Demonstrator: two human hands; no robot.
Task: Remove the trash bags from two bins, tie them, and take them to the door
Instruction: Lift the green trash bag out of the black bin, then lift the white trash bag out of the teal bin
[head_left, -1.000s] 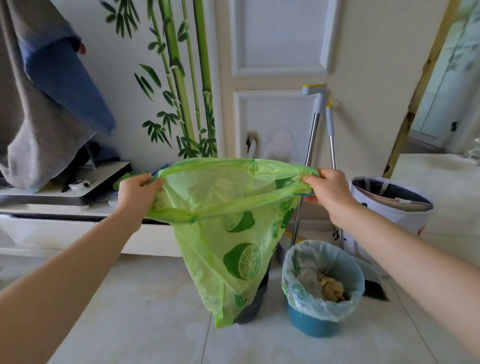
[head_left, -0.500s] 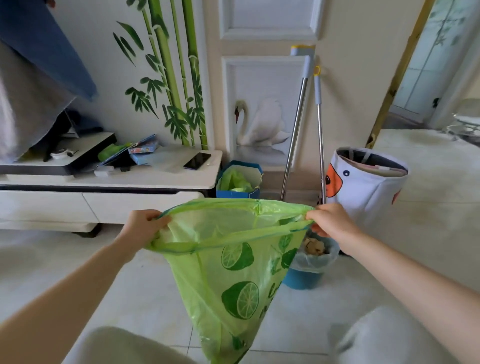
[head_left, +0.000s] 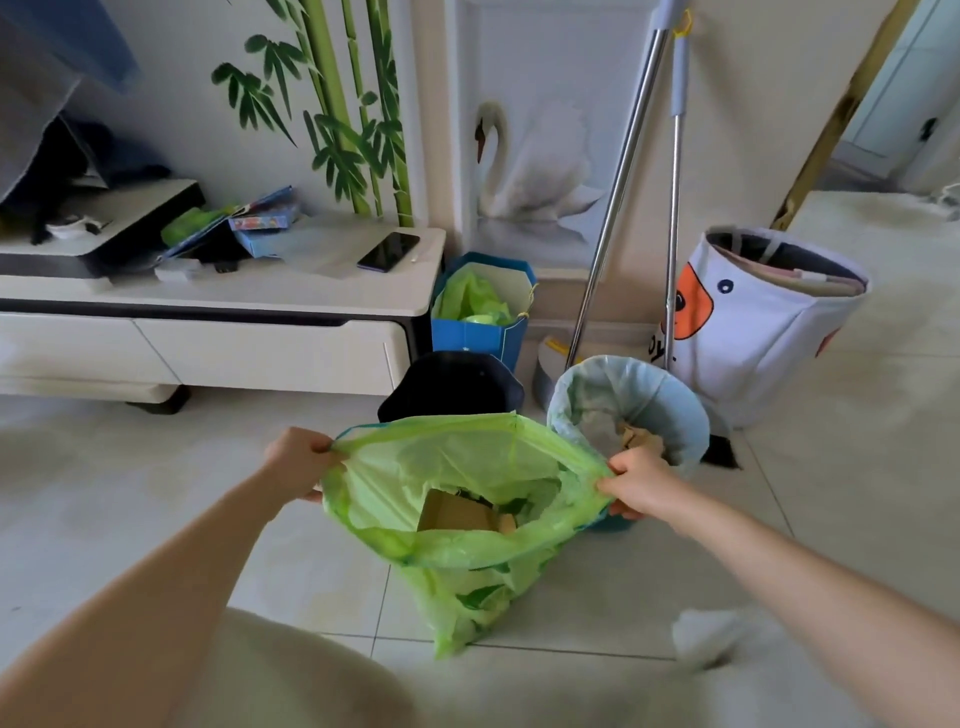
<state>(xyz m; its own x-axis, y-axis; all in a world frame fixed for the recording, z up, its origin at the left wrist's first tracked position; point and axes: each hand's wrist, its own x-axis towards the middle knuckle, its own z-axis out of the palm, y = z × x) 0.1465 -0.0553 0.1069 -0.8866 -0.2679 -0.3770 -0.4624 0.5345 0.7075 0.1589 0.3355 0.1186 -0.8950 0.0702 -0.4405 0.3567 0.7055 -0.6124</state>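
On your far left a low white cabinet runs along the wall, with a dark phone lying flat near its right end. Your left hand is out in front of it, fingers curled and pinched onto the left edge of the green bag. The bag is held up between your two hands with its mouth pulled wide, so brown cardboard scraps show inside; its body sags down toward the tiled floor, and you cannot tell whether the bottom tip touches the tiles. Just behind the bag's mouth stands a black bin, apart from the bag and with no liner showing. Behind that, against the wall, sits a blue paper bag with green plastic in it. Moving right, your right hand grips the right edge of the green bag in a closed pinch. Just behind that hand is the second bin, lined with a pale blue bag and holding some scraps. Two metal poles lean on the wall above it, and a white fabric basket stands furthest right.
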